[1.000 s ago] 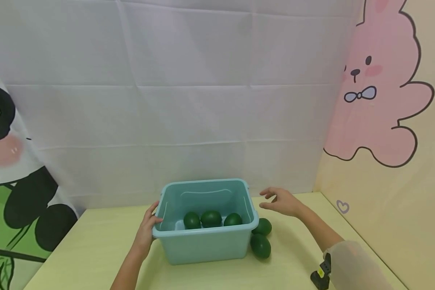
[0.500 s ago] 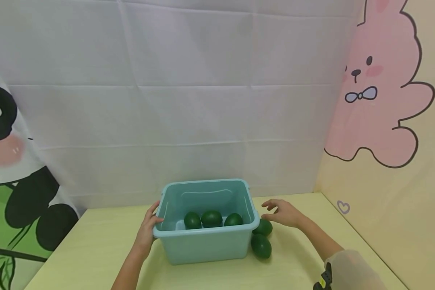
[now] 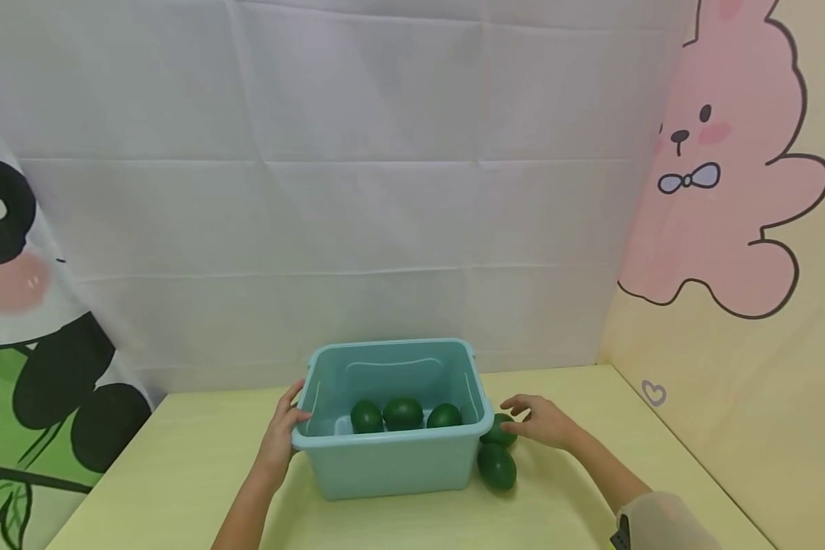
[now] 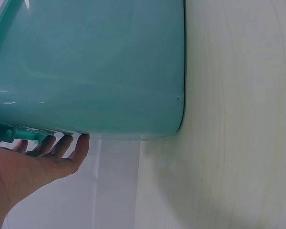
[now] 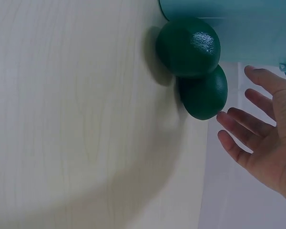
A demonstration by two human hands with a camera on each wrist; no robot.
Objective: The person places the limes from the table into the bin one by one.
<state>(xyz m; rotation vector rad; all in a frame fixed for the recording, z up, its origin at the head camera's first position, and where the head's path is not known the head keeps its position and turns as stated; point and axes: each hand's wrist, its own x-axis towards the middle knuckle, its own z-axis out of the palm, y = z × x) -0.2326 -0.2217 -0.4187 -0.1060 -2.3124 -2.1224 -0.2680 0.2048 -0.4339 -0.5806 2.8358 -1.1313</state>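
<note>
A light-blue plastic bin [image 3: 392, 467] stands on the table with three dark green, smooth, avocado-like fruits in it, one of them the middle fruit [image 3: 402, 413]. My left hand [image 3: 275, 447] grips the bin's left rim, thumb over the edge and fingers against the outer wall [image 4: 95, 71]. Two more such fruits lie outside, against the bin's right side: a nearer fruit [image 3: 497, 467] and a farther fruit [image 3: 496, 434]. Over the farther one, my right hand [image 3: 546, 422] hovers with loosely bent, spread fingers, holding nothing. Its fingertips [image 5: 223, 117] come right beside that fruit in the right wrist view.
The pale yellow table [image 3: 199, 458] reaches back to a white cloth [image 3: 371, 191]. On the right rises a cream wall with a pink rabbit drawing [image 3: 722, 191]. A panda picture [image 3: 55, 367] covers the left side.
My right hand has come down and slightly nearer, from above the table behind the two outside fruits to the farther one. My left hand and the bin have stayed put.
</note>
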